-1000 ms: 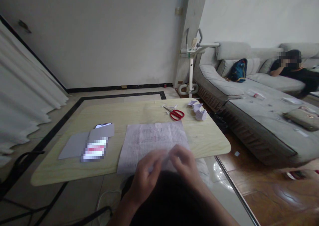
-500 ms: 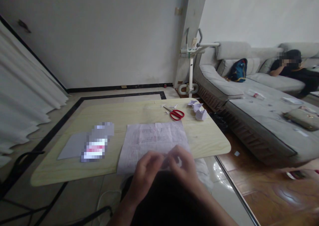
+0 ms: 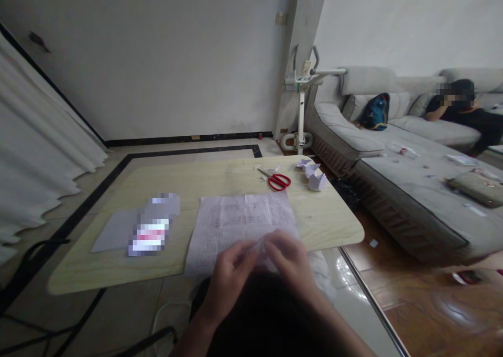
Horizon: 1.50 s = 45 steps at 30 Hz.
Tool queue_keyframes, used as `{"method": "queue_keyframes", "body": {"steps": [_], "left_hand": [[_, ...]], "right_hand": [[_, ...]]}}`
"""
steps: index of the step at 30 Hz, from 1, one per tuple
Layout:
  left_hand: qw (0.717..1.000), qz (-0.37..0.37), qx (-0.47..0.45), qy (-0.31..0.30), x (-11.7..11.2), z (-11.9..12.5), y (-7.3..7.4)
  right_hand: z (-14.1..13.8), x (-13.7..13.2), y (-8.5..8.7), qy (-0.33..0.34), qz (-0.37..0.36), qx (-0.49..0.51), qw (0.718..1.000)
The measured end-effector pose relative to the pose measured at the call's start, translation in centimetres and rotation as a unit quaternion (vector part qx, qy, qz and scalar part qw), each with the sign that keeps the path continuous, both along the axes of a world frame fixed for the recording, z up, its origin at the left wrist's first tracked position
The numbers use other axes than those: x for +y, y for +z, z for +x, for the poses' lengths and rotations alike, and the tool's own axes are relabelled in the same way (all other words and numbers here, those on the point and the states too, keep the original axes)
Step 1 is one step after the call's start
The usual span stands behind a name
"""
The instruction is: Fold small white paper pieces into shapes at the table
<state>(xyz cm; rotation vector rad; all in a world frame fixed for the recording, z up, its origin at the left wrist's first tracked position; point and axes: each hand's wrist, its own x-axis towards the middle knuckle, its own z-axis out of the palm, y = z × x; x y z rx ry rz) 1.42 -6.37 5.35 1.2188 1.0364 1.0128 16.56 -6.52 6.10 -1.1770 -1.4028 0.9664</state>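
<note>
My left hand (image 3: pixel 228 278) and my right hand (image 3: pixel 288 260) meet at the near edge of the light wooden table (image 3: pixel 334 223), fingers pinched together on a small piece of white paper (image 3: pixel 259 248) between them. Just beyond the hands a large printed sheet (image 3: pixel 236 220) lies flat on the table. Red-handled scissors (image 3: pixel 277 180) lie further back, with a few small folded white paper pieces (image 3: pixel 314 174) to their right near the table's far right corner.
Grey sheets (image 3: pixel 118 228) and a blurred small item lie on the table's left. A grey sofa (image 3: pixel 412 189) with a blue backpack (image 3: pixel 375 111) and another person (image 3: pixel 463 110) stands to the right. White curtains (image 3: pixel 35 158) hang left; cables run on the floor.
My fingers have shifted slightly on the small paper between them; the hands stay in the same place. Nothing else on the table has moved.
</note>
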Motion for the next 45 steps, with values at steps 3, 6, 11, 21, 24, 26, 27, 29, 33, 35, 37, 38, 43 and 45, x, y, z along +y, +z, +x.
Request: {"method": "queue_keyframes", "body": {"steps": [3, 6, 11, 21, 24, 26, 27, 29, 33, 35, 37, 38, 43, 45], "left_hand": [[1.000, 0.017, 0.021, 0.016, 0.0, 0.1, 0.3], [0.999, 0.022, 0.037, 0.009, -0.1, 0.2, 0.5], [0.999, 0.020, 0.041, -0.009, 0.0, 0.1, 0.3], [0.999, -0.014, 0.037, -0.014, -0.1, -0.3, -0.1], [0.999, -0.008, 0.034, -0.030, 0.0, -0.1, 0.3], [0.999, -0.010, 0.035, -0.037, 0.0, -0.1, 0.5], [0.999, -0.011, 0.034, -0.040, 0.0, -0.1, 0.6], [0.998, -0.013, 0.034, -0.046, 0.0, -0.1, 0.6], [0.998, -0.011, 0.036, -0.053, -0.1, -0.3, 0.7], [0.998, -0.011, 0.043, -0.055, -0.1, -0.3, 0.7], [0.997, -0.009, 0.049, -0.052, -0.2, -0.3, 0.7], [0.997, -0.003, 0.053, -0.049, -0.2, -0.3, 0.7], [0.996, 0.034, 0.069, -0.039, -0.2, -0.1, 1.0], [0.996, 0.040, 0.068, -0.036, -0.2, -0.1, 1.1]], "right_hand": [[0.0, 0.1, 0.1, -0.005, -0.009, 0.004, 1.000], [-0.2, 0.1, 0.2, -0.007, -0.027, 0.013, 1.000], [-0.3, 0.2, 0.3, -0.013, -0.052, 0.026, 0.998], [0.0, 0.1, 0.3, 0.017, -0.089, 0.099, 0.991], [0.1, 0.1, 0.4, 0.031, -0.074, 0.109, 0.991], [0.2, 0.1, 0.3, 0.033, -0.075, 0.116, 0.990], [0.2, 0.1, 0.3, 0.031, -0.076, 0.115, 0.990], [0.2, 0.2, 0.2, 0.023, -0.071, 0.101, 0.992], [0.4, 0.2, 0.2, 0.013, -0.054, 0.073, 0.996], [0.5, 0.2, 0.2, 0.012, -0.048, 0.068, 0.996], [0.5, 0.1, 0.2, 0.009, -0.042, 0.064, 0.997], [0.4, 0.1, 0.2, 0.009, -0.042, 0.066, 0.997], [0.2, 0.0, 0.0, 0.016, -0.054, 0.084, 0.995], [0.2, 0.0, 0.0, 0.024, -0.051, 0.082, 0.995]]}}
